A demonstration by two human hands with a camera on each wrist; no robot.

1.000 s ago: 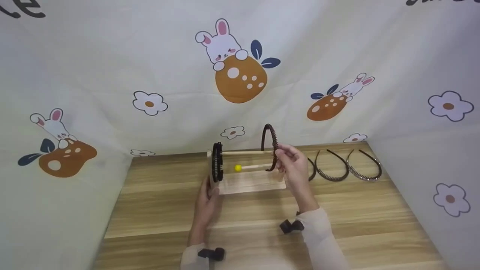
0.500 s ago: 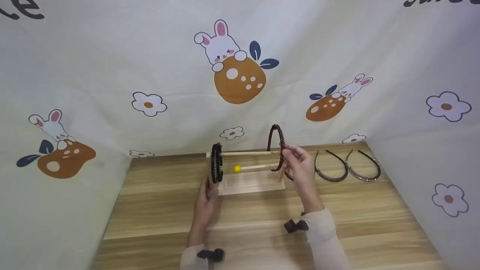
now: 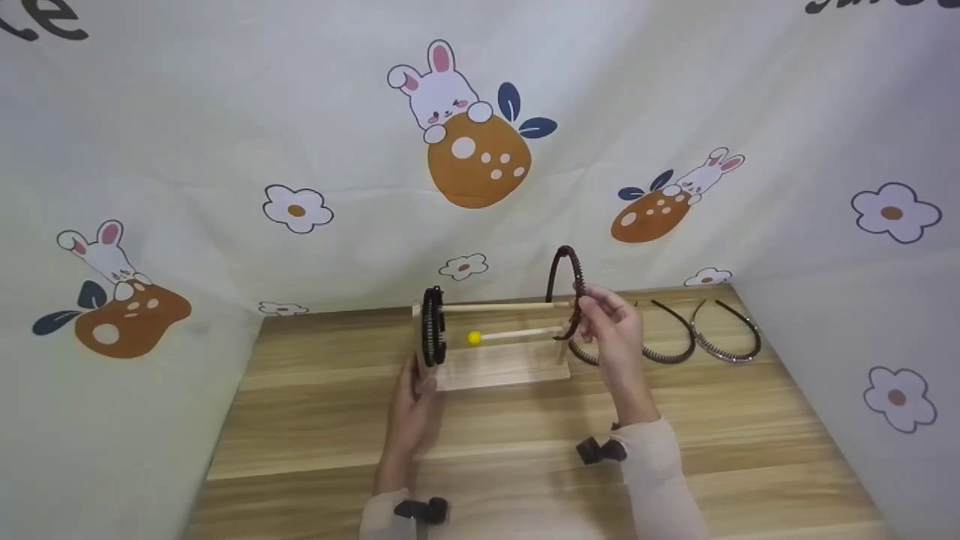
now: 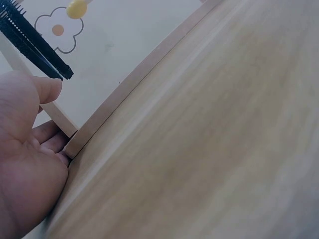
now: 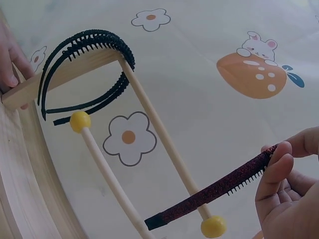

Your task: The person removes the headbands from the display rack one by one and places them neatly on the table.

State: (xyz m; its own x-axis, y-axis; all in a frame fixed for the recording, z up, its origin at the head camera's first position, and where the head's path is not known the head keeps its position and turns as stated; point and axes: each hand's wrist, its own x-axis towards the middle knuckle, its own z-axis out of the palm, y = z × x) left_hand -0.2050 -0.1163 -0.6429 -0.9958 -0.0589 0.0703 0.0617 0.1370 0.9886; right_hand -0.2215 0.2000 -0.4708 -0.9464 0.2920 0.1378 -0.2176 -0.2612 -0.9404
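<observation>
A light wooden rack (image 3: 502,367) stands on the table, with two rods ending in yellow balls. My left hand (image 3: 411,409) grips the foot of its left upright, thumb in front and fingers behind, as the left wrist view shows. Black toothed headbands (image 3: 430,326) hang bunched at that upright. My right hand (image 3: 619,337) pinches a dark reddish-brown toothed headband (image 5: 219,191) between thumb and fingers. This band stands upright at the right end of the upper rod (image 5: 162,134), crossing it just short of a yellow ball (image 5: 213,226) in the right wrist view.
More toothed headbands (image 3: 671,358) lie in a row on the wooden table (image 3: 315,427) to the right, one partly behind my right hand. Another yellow ball (image 3: 475,337) tips the lower rod. A printed cloth (image 3: 360,247) hangs behind and at both sides.
My right hand has moved right with the reddish-brown headband, along the upper rod to its right end. The left hand and the rack have stayed in place.
</observation>
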